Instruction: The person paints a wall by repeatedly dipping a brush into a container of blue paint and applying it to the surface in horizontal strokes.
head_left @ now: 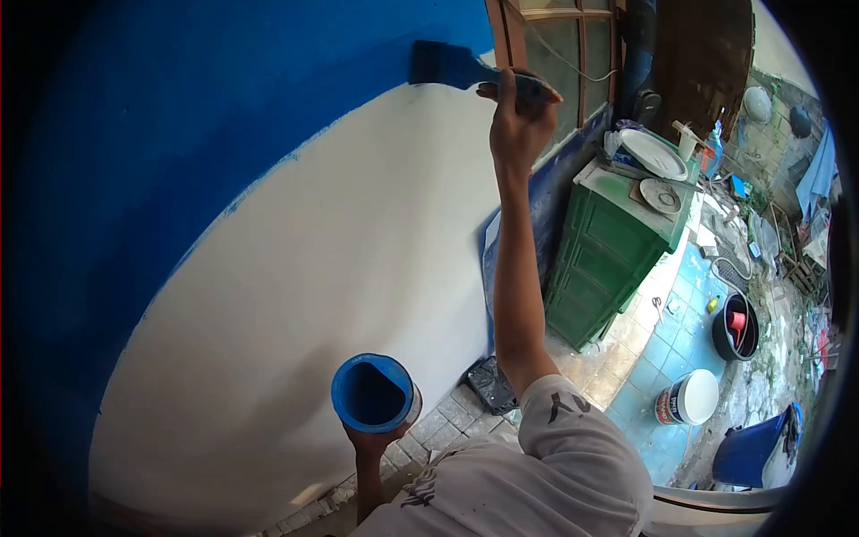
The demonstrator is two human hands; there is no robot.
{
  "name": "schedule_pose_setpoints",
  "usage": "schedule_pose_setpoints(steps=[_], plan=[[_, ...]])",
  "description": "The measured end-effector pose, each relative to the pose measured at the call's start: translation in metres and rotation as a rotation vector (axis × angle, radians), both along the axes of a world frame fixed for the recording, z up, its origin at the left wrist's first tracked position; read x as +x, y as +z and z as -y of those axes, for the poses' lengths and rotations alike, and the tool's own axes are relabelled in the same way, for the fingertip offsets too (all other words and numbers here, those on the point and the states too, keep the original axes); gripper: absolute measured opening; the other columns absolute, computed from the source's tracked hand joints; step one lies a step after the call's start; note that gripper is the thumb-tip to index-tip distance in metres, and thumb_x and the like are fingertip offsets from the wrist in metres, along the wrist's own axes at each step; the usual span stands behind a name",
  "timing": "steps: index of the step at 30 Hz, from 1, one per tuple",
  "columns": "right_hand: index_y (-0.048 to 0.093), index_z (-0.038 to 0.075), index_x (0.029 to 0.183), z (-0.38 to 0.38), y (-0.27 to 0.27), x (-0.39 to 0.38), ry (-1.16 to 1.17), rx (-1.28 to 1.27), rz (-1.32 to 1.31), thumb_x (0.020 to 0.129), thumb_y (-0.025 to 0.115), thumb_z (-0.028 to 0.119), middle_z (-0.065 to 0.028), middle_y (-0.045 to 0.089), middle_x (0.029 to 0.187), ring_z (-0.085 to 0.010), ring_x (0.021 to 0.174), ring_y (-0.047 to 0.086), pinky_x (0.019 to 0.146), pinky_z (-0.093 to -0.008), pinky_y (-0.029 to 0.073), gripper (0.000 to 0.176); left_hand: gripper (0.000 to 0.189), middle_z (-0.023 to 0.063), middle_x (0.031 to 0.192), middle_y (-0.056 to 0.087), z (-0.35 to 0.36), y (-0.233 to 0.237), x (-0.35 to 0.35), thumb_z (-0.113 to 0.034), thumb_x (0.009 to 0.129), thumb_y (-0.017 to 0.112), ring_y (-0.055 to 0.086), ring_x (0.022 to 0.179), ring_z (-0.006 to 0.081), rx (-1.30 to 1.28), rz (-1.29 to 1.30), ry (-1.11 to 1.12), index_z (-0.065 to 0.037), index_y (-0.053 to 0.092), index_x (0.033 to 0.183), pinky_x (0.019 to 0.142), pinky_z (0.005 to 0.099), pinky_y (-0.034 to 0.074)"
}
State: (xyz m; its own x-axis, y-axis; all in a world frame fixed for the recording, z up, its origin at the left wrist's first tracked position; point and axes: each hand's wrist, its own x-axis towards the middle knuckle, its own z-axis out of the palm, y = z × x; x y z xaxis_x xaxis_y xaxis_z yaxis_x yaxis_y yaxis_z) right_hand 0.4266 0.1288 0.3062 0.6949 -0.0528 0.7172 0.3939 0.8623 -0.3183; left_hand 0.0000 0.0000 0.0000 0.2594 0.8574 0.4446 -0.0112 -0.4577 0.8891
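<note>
My right hand [522, 121] is raised at the wall, its fingers closed round the handle of a wide paintbrush [461, 67]. The dark bristles lie against the blue part of the wall [268, 80], just above the border with the white part [313, 251]. Low in front of me, my left hand [371, 438] grips a paint can [413, 403] from below and the side. Blue paint coats the can's rim, and its inside looks dark blue. Most of the left fingers are hidden behind the can.
A window frame [510, 36] borders the painted wall on the right. Beyond it stands a green cabinet [599, 255] with dishes on top. A white paint bucket [698, 396], a black tub [735, 329] and a blue bin [752, 452] stand on the floor to my right.
</note>
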Motion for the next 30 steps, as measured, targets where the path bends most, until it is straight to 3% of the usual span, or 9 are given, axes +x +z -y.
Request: schedule_pose_setpoints(steps=[3, 4, 6, 13, 17, 19, 22, 25, 30], plan=[[0.067, -0.006, 0.109, 0.023, 0.014, -0.03, -0.409, -0.117, 0.258, 0.1, 0.068, 0.004, -0.0098, 0.076, 0.091, -0.0179, 0.079, 0.076, 0.073, -0.0284, 0.058, 0.014, 0.116, 0.0133, 0.139, 0.059, -0.016, 0.007, 0.0, -0.024, 0.051, 0.106, 0.058, 0.129, 0.0269, -0.071, -0.063, 0.021, -0.005, 0.044, 0.147, 0.112, 0.0458, 0.047], [0.07, -0.003, 0.109, 0.008, 0.006, -0.043, -0.176, 0.031, 0.34, 0.095, 0.07, -0.001, -0.0091, 0.077, 0.095, -0.0157, 0.085, 0.075, 0.075, -0.028, 0.058, 0.014, 0.111, 0.0124, 0.135, 0.061, -0.018, -0.003, 0.002, -0.022, 0.051, 0.105, 0.061, 0.124, 0.026, -0.068, -0.055, 0.012, -0.004, 0.046, 0.144, 0.108, 0.0442, 0.051], [0.071, -0.004, 0.105, 0.047, 0.017, -0.097, -0.213, -0.106, 0.602, 0.086, 0.075, -0.007, -0.0089, 0.076, 0.097, -0.0163, 0.091, 0.075, 0.078, -0.0294, 0.058, 0.02, 0.107, 0.0116, 0.132, 0.063, -0.016, -0.01, 0.01, -0.02, 0.051, 0.105, 0.065, 0.119, 0.025, -0.073, -0.052, -0.007, -0.004, 0.048, 0.14, 0.104, 0.0427, 0.055], [0.065, -0.005, 0.106, 0.0, 0.024, 0.022, 0.046, -0.07, -0.05, 0.102, 0.066, 0.009, -0.0105, 0.074, 0.08, -0.0162, 0.072, 0.074, 0.071, -0.0255, 0.056, 0.015, 0.115, 0.0133, 0.138, 0.059, -0.008, 0.005, 0.012, -0.021, 0.052, 0.105, 0.062, 0.125, 0.0272, -0.083, -0.017, -0.033, -0.005, 0.042, 0.147, 0.11, 0.0448, 0.05], [0.067, -0.006, 0.1, 0.017, 0.025, -0.008, -0.28, -0.075, 0.271, 0.101, 0.067, 0.006, -0.0111, 0.074, 0.081, -0.0162, 0.073, 0.074, 0.07, -0.0253, 0.056, 0.012, 0.119, 0.0145, 0.139, 0.059, -0.003, 0.02, 0.029, -0.023, 0.051, 0.105, 0.062, 0.126, 0.0278, -0.062, 0.074, -0.034, -0.007, 0.04, 0.148, 0.109, 0.0465, 0.05], [0.07, -0.005, 0.102, 0.029, 0.024, -0.059, 0.005, -0.019, 0.353, 0.097, 0.069, 0.002, -0.0105, 0.076, 0.085, -0.017, 0.076, 0.076, 0.073, -0.0271, 0.058, 0.008, 0.121, 0.0149, 0.139, 0.059, -0.009, 0.0, 0.018, -0.025, 0.049, 0.106, 0.061, 0.126, 0.0286, -0.008, 0.004, 0.024, -0.006, 0.038, 0.149, 0.109, 0.0461, 0.05], [0.067, -0.006, 0.105, 0.03, 0.02, -0.075, -0.078, -0.11, 0.576, 0.098, 0.069, 0.004, -0.0118, 0.075, 0.085, -0.0188, 0.077, 0.077, 0.07, -0.028, 0.059, 0.013, 0.123, 0.0152, 0.139, 0.059, -0.004, -0.011, 0.01, -0.028, 0.048, 0.106, 0.061, 0.127, 0.0296, -0.016, -0.03, 0.009, -0.006, 0.038, 0.148, 0.11, 0.0457, 0.049], [0.057, -0.007, 0.117, 0.004, 0.02, -0.041, 0.261, -0.015, 0.165, 0.106, 0.059, 0.011, -0.0164, 0.074, 0.092, -0.022, 0.075, 0.076, 0.067, -0.0301, 0.06, 0.022, 0.124, 0.0154, 0.138, 0.06, 0.008, -0.008, 0.004, -0.03, 0.047, 0.106, 0.061, 0.127, 0.0302, 0.039, -0.045, 0.016, -0.005, 0.038, 0.148, 0.11, 0.0455, 0.049], [0.055, -0.006, 0.117, 0.023, 0.023, -0.013, 0.151, -0.07, 0.107, 0.107, 0.058, 0.015, -0.0186, 0.069, 0.096, -0.0247, 0.082, 0.076, 0.074, -0.0359, 0.065, 0.023, 0.121, 0.0144, 0.136, 0.061, 0.032, -0.016, -0.017, -0.032, 0.048, 0.106, 0.062, 0.125, 0.0291, -0.068, 0.053, 0.057, -0.004, 0.041, 0.146, 0.108, 0.045, 0.05]])
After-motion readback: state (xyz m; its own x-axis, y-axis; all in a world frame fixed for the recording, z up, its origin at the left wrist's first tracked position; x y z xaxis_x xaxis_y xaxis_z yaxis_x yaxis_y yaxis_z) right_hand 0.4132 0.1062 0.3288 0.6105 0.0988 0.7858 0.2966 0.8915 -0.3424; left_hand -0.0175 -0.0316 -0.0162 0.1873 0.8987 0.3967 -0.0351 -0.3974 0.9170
